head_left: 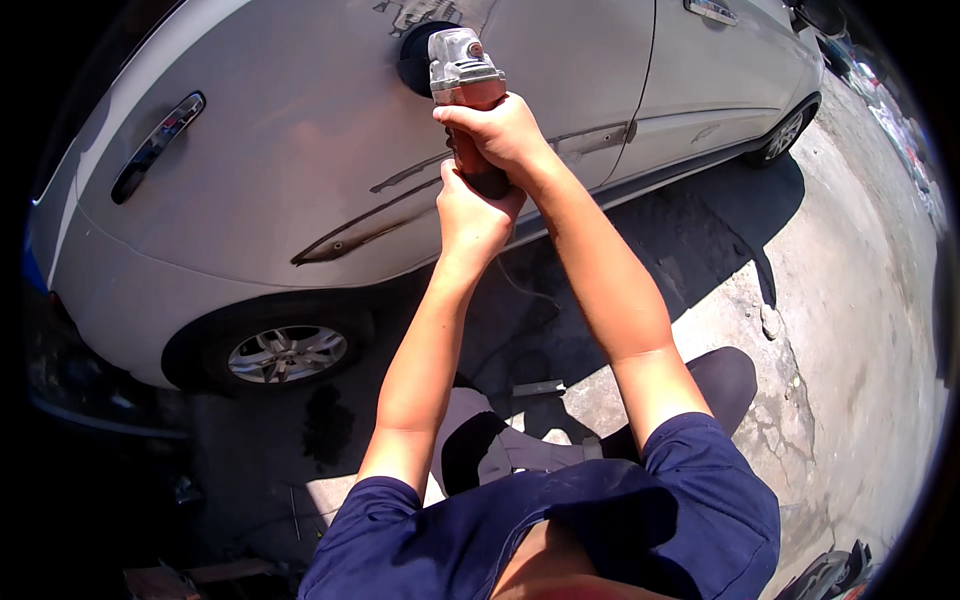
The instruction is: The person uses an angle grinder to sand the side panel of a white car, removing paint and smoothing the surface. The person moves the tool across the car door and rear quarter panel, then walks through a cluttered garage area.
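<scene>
Both of my hands grip an angle grinder (468,90) with a silver head and a reddish-brown body. My right hand (500,130) wraps round the body just below the metal head. Lower down, my left hand (472,215) is closed on the dark rear end of the tool. A round dark disc (415,62) at the head lies against or very close to the side of a silver-white car (290,130); whether it touches I cannot tell. Above the disc, a patch of scraped paint (425,12) shows on the panel.
A dark-edged strip mark (370,235) runs along the lower door. The chrome door handle (158,148) is at the left, above the rear wheel (288,354). A thin cord (525,288) hangs below the tool. A small flat block (538,388) lies on the concrete ground (850,330) near my knees.
</scene>
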A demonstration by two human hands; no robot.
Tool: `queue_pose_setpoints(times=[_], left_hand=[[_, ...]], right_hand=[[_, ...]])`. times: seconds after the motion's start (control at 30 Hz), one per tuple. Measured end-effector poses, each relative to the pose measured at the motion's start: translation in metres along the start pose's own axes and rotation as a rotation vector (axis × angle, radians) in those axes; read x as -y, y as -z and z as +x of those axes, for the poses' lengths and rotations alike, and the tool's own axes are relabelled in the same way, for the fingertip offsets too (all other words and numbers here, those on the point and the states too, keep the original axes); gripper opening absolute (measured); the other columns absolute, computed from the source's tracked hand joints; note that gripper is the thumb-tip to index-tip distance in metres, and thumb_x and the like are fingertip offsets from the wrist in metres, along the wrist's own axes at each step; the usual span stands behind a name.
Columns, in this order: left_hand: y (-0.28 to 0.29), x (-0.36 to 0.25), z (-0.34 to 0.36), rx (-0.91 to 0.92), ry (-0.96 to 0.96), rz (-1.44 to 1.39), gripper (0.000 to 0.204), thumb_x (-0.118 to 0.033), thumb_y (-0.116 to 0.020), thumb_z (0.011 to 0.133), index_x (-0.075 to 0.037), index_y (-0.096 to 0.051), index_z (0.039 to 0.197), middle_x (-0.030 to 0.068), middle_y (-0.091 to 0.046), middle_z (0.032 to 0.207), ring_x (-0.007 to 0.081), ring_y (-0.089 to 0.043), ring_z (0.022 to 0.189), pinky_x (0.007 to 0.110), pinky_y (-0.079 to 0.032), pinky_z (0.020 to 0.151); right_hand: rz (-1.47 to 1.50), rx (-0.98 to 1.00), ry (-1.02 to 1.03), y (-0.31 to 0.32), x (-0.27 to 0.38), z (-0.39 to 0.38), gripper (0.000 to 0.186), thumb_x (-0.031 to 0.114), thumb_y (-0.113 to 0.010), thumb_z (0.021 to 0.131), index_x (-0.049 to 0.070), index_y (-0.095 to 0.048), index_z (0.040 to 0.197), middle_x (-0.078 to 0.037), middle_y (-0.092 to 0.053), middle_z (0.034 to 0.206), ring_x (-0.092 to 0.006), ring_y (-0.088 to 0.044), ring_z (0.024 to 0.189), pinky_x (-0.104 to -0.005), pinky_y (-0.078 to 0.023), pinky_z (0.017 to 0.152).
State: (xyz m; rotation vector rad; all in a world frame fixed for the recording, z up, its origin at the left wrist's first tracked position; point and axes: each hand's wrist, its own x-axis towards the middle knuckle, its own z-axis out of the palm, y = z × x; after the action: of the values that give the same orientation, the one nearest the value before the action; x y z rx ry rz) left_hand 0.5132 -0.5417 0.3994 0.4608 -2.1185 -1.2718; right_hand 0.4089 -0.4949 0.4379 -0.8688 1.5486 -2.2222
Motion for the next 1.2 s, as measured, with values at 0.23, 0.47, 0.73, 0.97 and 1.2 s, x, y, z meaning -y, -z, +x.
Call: queue_pose_setpoints(times=[0.23, 0.47, 0.73, 0.97, 1.2], left_hand=[[-0.007, 0.027, 0.003, 0.02, -0.068, -0.035, 0.061, -0.021, -0.087, 0.076, 0.003, -0.051, 0.119, 0.0158, -0.069, 0.113, 0.0245, -0.069, 0.106, 0.036, -0.054, 0.094], [0.0, -0.007, 0.003, 0.054, -0.033, -0.006, 0.065, -0.022, -0.087, 0.075, 0.004, -0.047, 0.12, 0.0173, -0.068, 0.112, 0.025, -0.068, 0.104, 0.035, -0.054, 0.093], [0.004, -0.03, 0.0, 0.093, 0.037, 0.027, 0.061, -0.019, -0.08, 0.073, 0.005, -0.048, 0.119, 0.0191, -0.067, 0.113, 0.0288, -0.069, 0.105, 0.038, -0.053, 0.094], [0.012, -0.025, 0.004, 0.108, 0.016, 0.042, 0.063, -0.019, -0.081, 0.072, 0.006, -0.048, 0.12, 0.0206, -0.069, 0.109, 0.0283, -0.07, 0.1, 0.039, -0.055, 0.09], [0.011, 0.003, 0.001, 0.149, -0.061, 0.11, 0.054, -0.021, -0.08, 0.075, 0.005, -0.058, 0.116, 0.0132, -0.07, 0.103, 0.0235, -0.068, 0.095, 0.036, -0.053, 0.087]], right_hand=[[-0.052, -0.017, 0.09, -0.002, -0.014, 0.003, 0.033, 0.024, -0.088, 0.08, 0.002, -0.072, 0.1, -0.003, -0.069, 0.084, -0.012, -0.065, 0.074, -0.0285, -0.055, 0.07], [0.018, -0.045, 0.022, 0.003, 0.003, 0.005, 0.031, 0.024, -0.087, 0.081, 0.002, -0.072, 0.096, -0.004, -0.069, 0.082, -0.0125, -0.066, 0.073, -0.0301, -0.057, 0.067], [0.053, -0.011, -0.035, 0.011, 0.009, 0.008, 0.028, 0.021, -0.085, 0.083, 0.002, -0.071, 0.098, -0.005, -0.07, 0.083, -0.0138, -0.067, 0.068, -0.0294, -0.057, 0.065], [0.123, -0.009, 0.002, 0.005, 0.01, 0.007, 0.031, 0.025, -0.086, 0.08, 0.0, -0.072, 0.092, -0.006, -0.07, 0.078, -0.0142, -0.067, 0.068, -0.0302, -0.058, 0.065], [0.088, -0.137, -0.087, 0.001, -0.011, -0.004, 0.022, 0.019, -0.083, 0.08, 0.0, -0.072, 0.084, -0.007, -0.068, 0.073, -0.0135, -0.064, 0.06, -0.0293, -0.053, 0.058]])
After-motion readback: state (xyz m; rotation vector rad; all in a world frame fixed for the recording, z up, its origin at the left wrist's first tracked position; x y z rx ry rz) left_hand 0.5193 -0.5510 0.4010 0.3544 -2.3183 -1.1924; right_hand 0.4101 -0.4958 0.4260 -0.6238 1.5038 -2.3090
